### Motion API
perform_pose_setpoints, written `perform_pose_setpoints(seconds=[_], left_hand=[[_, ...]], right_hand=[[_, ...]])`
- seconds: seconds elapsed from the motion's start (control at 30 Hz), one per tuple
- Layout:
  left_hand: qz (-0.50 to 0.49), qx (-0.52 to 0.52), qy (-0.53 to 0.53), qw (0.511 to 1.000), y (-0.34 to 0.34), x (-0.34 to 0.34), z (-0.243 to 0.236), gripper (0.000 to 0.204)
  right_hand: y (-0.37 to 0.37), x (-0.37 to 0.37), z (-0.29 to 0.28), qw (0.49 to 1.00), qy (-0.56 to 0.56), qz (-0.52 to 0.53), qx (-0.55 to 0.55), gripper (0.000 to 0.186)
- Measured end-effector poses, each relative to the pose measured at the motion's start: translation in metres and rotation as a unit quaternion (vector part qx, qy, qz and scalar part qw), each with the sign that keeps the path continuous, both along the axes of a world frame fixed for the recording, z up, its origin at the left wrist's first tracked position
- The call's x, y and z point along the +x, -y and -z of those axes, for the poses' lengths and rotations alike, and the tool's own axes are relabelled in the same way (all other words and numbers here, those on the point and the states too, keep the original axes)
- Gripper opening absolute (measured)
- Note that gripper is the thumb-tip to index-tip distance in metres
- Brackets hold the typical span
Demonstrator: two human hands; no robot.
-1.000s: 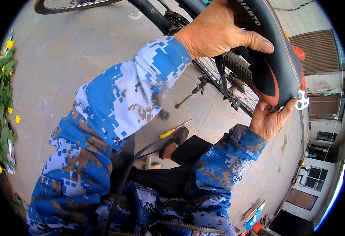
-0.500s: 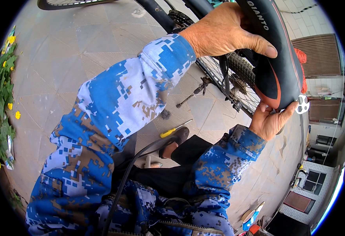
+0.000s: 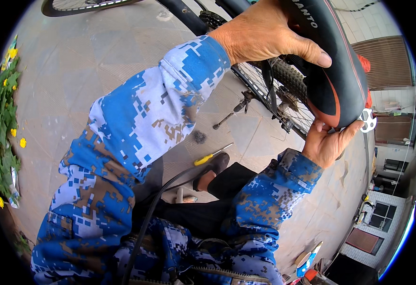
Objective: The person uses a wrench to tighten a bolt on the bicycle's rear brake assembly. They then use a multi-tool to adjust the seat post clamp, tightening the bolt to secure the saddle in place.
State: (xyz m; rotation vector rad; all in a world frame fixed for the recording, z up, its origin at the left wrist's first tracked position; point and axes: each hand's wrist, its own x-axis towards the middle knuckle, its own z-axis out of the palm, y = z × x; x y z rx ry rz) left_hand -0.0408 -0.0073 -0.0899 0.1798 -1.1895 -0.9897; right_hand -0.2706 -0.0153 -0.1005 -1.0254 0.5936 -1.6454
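Observation:
A black bicycle saddle (image 3: 331, 78) with red trim fills the upper right. My left hand (image 3: 272, 40) grips its near side, thumb pressed on top and fingers hidden underneath. At the saddle's rear end is my right hand (image 3: 329, 142), closed, its thumb stretched along a flat silver bone wrench (image 3: 369, 120) with several holes. Only one end of that wrench shows, just past the thumb tip; the rest is hidden behind the saddle and fingers. Under the saddle, the rear tyre (image 3: 288, 78) and part of the spoked wheel are visible.
A kickstand (image 3: 234, 111) reaches toward the paved floor. A yellow-handled screwdriver (image 3: 205, 160) lies beside my shoe (image 3: 220, 164). A black cable (image 3: 148, 218) runs across my lap. Leafy plants with yellow flowers (image 3: 1, 114) line the left edge; another wheel (image 3: 89, 5) is at the top left.
The exposed end of the bone wrench has shifted slightly up and right past the saddle's rear. My left forearm has moved a little left; both hands keep their holds.

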Motion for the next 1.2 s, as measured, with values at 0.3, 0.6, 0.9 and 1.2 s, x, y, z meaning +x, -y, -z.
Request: perform_pose_setpoints(seconds=[0.3, 0.6, 0.9, 1.2], left_hand=[[0.041, 0.037, 0.018, 0.998, 0.0, -0.001, -0.007, 0.052], [-0.022, 0.063, 0.013, 0.998, -0.003, -0.011, -0.001, 0.047], [-0.036, -0.027, 0.044, 0.998, -0.004, -0.008, -0.007, 0.047], [0.032, 0.032, 0.048, 0.998, -0.009, 0.006, -0.014, 0.051]], right_hand=[[-0.014, -0.009, 0.019, 0.982, -0.036, 0.184, 0.029, 0.039], [-0.051, 0.064, 0.096, 0.979, -0.192, 0.013, 0.073, 0.035], [-0.031, 0.089, 0.08, 0.986, -0.167, 0.012, -0.004, 0.041], [-0.013, 0.098, 0.078, 0.996, -0.082, -0.018, -0.023, 0.042]])
